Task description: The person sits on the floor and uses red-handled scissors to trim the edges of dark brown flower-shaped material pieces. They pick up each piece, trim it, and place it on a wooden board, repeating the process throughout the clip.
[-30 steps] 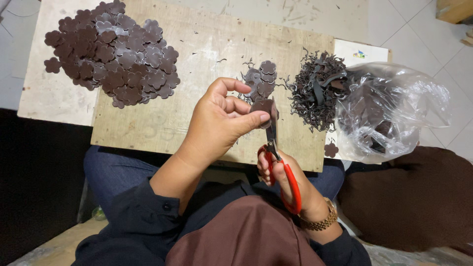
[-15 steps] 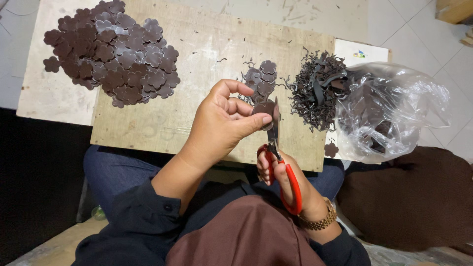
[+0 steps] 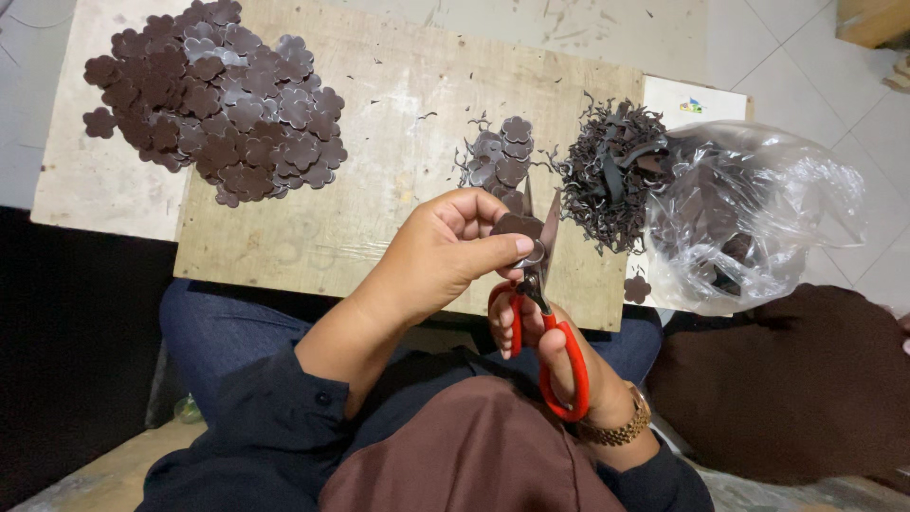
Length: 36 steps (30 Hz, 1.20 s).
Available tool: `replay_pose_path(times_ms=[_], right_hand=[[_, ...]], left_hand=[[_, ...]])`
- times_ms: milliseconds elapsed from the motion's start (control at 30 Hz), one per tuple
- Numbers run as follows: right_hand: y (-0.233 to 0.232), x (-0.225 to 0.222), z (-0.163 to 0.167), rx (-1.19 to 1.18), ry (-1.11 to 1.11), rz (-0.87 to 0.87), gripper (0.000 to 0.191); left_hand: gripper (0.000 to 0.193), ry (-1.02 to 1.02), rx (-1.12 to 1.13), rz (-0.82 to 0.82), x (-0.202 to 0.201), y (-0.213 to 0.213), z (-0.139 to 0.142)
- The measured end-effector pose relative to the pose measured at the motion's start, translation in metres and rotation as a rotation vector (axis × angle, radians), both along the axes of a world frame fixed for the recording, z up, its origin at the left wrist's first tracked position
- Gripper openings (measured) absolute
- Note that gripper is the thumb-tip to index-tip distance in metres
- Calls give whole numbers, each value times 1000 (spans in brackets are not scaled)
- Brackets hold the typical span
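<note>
My left hand (image 3: 445, 251) pinches a small dark brown flower-shaped piece (image 3: 518, 226) between thumb and fingers, just above the near edge of the wooden board (image 3: 379, 180). My right hand (image 3: 540, 346) grips red-handled scissors (image 3: 540, 294); their blades are parted and point up around the piece's right side. Just beyond the blades lies a small heap of cut flower pieces (image 3: 502, 156).
A big pile of brown flower shapes (image 3: 213, 95) covers the board's far left. A tangle of dark trimmings (image 3: 611, 171) lies to the right beside a clear plastic bag (image 3: 749, 213) holding more brown pieces. One loose flower (image 3: 637, 289) sits by the bag. Brown cloth (image 3: 796, 389) lies at right.
The scissor blades have opened wider and my left hand has turned the brown piece slightly. Both hands stay in the same place.
</note>
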State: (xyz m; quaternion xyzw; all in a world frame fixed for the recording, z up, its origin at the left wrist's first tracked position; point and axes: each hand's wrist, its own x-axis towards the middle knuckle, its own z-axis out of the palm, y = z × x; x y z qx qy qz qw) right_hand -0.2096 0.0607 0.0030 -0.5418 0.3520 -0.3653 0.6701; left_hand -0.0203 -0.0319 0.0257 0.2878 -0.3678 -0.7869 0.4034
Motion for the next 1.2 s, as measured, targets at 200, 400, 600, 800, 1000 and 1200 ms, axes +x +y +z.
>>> replay_pose_path(times_ms=[200,400,600,800,1000,1200], right_hand=[[-1,0,-1,6,8,-14,84],[1,6,0,16,-44,-77,80],[1,10,-1,-24,-8,-114,76],[4,17,-10,-21,5,-207,71],[4,17,-16,28,-99,-211,64],[3,16,-18,72,-167,-193,62]], left_hand=[[11,13,10,-15,0,0,-2],[9,-48,-35,-39,0,1,-2],[13,-52,-34,-29,-2,2,-1],[15,-67,-17,-17,-8,4,0],[16,-89,-14,-8,-8,5,-1],[15,-99,-43,6,-9,4,-7]])
